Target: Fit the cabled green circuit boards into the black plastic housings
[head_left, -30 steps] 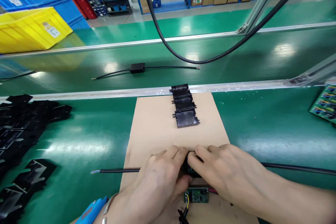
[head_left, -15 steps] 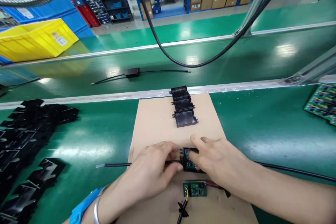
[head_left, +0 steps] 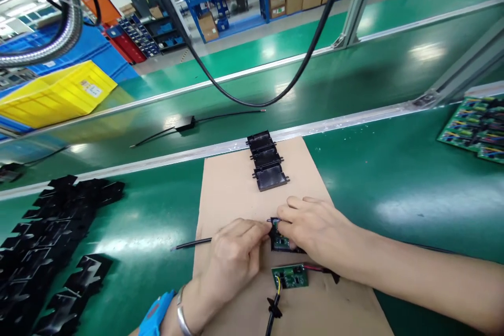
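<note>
A green circuit board (head_left: pixel 281 242) sits in a small black plastic case (head_left: pixel 274 247) on the cardboard sheet. My left hand (head_left: pixel 238 254) is closed at the case's left end, its thumb and fingers pinching where the black cable (head_left: pixel 195 243) enters. The cable's free end sticks out left beyond the hand. My right hand (head_left: pixel 311 227) curls over the case's right side, fingers on the board and thumb low at its edge, hiding that half. Just nearer lies a second circuit board (head_left: pixel 290 276) with red, black and yellow wires and a black cable (head_left: pixel 271 320).
Several empty black cases (head_left: pixel 271 177) stand in a row at the far end of the cardboard (head_left: pixel 224 184). Many black plastic parts (head_left: pixel 51 236) cover the left. Circuit boards (head_left: pixel 468 123) lie far right. A black cable (head_left: pixel 252 104) hangs in front; a yellow bin (head_left: pixel 55 95) stands back left.
My left fingers have moved up to the case's left corner and closed there. My right fingers are drawn closer together over the board. The camera view has tilted.
</note>
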`<state>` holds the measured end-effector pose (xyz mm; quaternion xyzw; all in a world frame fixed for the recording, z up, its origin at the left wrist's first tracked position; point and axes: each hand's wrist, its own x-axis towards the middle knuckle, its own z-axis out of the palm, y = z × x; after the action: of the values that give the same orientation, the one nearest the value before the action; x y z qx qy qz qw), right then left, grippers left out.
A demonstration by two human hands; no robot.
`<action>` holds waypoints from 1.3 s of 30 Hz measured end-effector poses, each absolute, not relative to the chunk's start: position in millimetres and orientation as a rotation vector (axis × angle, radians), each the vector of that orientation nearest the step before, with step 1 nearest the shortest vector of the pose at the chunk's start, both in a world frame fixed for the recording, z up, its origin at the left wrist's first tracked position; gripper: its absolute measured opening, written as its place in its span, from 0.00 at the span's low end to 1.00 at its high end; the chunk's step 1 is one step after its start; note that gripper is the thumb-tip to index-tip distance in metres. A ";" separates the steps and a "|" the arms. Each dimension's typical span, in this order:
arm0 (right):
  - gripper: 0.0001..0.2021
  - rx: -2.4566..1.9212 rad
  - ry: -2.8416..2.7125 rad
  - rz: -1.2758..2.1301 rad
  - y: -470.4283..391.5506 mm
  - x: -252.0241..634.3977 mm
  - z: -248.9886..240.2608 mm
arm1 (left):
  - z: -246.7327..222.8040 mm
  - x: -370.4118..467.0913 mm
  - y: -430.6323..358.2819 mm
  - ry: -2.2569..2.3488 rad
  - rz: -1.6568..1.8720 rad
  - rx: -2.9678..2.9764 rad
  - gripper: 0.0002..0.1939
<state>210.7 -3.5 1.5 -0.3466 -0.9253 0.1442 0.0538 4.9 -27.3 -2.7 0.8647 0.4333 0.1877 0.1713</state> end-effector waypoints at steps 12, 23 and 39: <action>0.06 -1.057 -2.723 0.215 -25.5 207.3 1.5 | -20.6 7.8 -42.2 1.235 0.276 3.014 0.15; 0.06 -1.058 -2.950 0.456 -19.3 187.9 19.5 | -16.7 10.6 -57.0 1.183 -0.013 3.171 0.24; 0.14 -1.210 -2.500 0.522 -34.9 245.9 15.7 | -10.0 3.4 -42.8 1.042 0.434 2.679 0.19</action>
<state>245.9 -34.9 15.7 -0.4230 -0.8736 0.1823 0.1571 3.4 -42.8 -10.0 0.9151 0.3562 0.1482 0.1171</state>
